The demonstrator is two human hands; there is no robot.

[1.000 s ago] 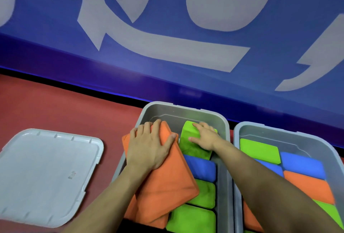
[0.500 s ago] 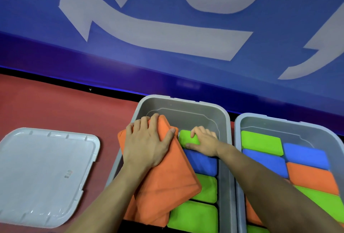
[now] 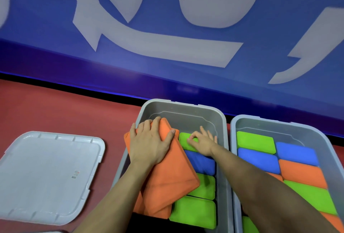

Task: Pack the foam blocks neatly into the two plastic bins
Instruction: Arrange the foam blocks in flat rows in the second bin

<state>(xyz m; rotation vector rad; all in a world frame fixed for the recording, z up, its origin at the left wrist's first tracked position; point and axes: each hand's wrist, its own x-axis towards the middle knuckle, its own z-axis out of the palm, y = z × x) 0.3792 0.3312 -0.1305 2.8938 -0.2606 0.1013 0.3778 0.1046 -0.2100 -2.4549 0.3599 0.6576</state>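
Observation:
Two grey plastic bins stand side by side. In the left bin point(image 3: 182, 103), my left hand point(image 3: 150, 143) grips a tilted orange foam block point(image 3: 171, 177) leaning on the bin's left side, fingers over its far edge. My right hand point(image 3: 202, 142) rests with loose, spread fingers on a green block point(image 3: 184, 140) lying flat at the far end of the right column. Nearer me in that column lie a blue block point(image 3: 202, 164) and two green ones point(image 3: 202, 186). The right bin point(image 3: 260, 121) holds several green, blue and orange blocks laid flat in two columns.
A grey bin lid point(image 3: 46, 173) lies on the red floor to the left of the bins. A blue wall with white lettering rises just behind them. The far end of the left bin shows bare bottom.
The green block went from tilted in my right hand to lying flat at the column's far end, and that hand's fingers have loosened. My left hand kept hold of the orange block.

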